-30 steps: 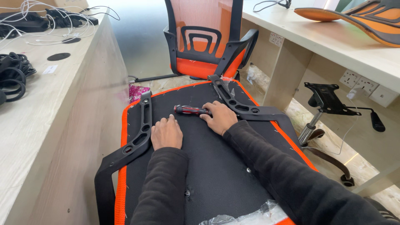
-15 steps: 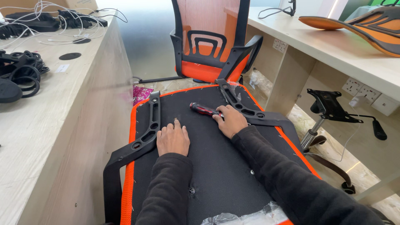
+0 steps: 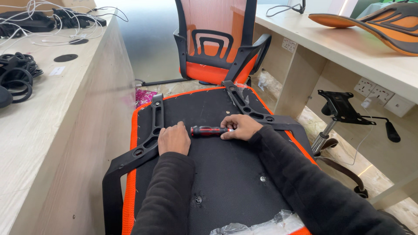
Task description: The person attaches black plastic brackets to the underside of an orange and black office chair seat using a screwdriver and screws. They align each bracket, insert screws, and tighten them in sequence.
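An upturned chair seat, black underneath with an orange rim, lies in front of me. A black armrest bracket runs along its left side and another armrest bracket along its right. My left hand rests flat on the seat beside the left bracket. My right hand is curled around the shaft end of a screwdriver with a red and black handle. The screwdriver lies across the seat, handle pointing at my left hand.
An orange mesh office chair stands just beyond the seat. A wooden desk on the left carries black cables. The right desk holds an orange seat shell. A chair base with tilt plate stands on the right. Crumpled plastic wrap lies at the seat's near edge.
My right hand has drawn the screwdriver back across the seat until it lies level with my left hand. The left hand has stayed beside the left bracket.
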